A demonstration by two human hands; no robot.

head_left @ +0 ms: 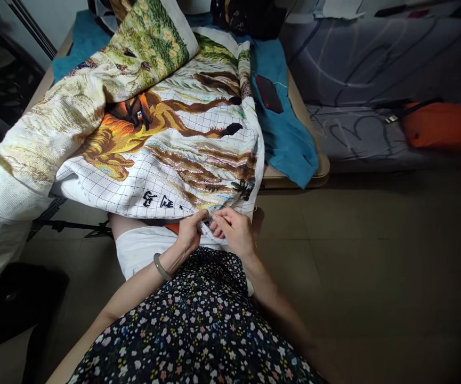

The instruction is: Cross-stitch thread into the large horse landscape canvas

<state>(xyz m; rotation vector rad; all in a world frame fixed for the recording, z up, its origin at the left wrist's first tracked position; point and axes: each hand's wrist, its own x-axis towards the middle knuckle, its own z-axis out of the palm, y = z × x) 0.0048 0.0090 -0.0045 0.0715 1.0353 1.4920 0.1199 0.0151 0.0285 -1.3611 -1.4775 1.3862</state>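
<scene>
A large cross-stitch canvas (134, 184) with a printed grid spreads from the low table to my lap. Brown, orange and green stitching covers much of it, and black stitched characters show along its near edge. My left hand (191, 230) is closed on that near edge, thumb on top, a grey bangle on its wrist. Just right of it, my right hand (233, 228) has thumb and fingers pinched together close to the cloth. Whatever sits in that pinch is too small to make out. The canvas's left part is folded over in a thick roll.
A teal cloth (290, 149) lies under the canvas on the table, with a dark phone (269, 94) on it. To the right stands a grey patterned sofa (346, 128) holding an orange bag (446, 125). Tiled floor (346, 229) shows at right.
</scene>
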